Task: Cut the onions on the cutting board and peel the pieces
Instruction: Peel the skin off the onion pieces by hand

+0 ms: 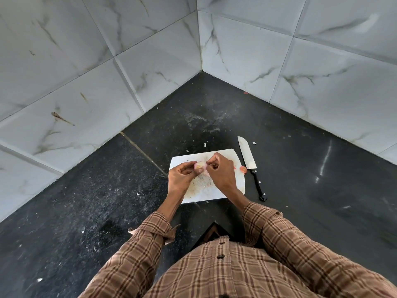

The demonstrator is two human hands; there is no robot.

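A white cutting board (227, 157) lies on the black counter, speckled with bits of onion skin. Above it my left hand (182, 174) grips a pale pink onion piece (199, 165). My right hand (219, 171) pinches at the right side of that same piece, fingers curled at its skin. A small reddish onion piece (243, 169) sits at the board's right edge. A knife (249, 161) with a steel blade and black handle lies on the counter just right of the board, tip pointing away from me.
The black stone counter (300, 179) fills a corner between two white marble-tiled walls (86, 82). Small white skin scraps (205, 144) are scattered beyond the board. My plaid sleeves occupy the lower frame.
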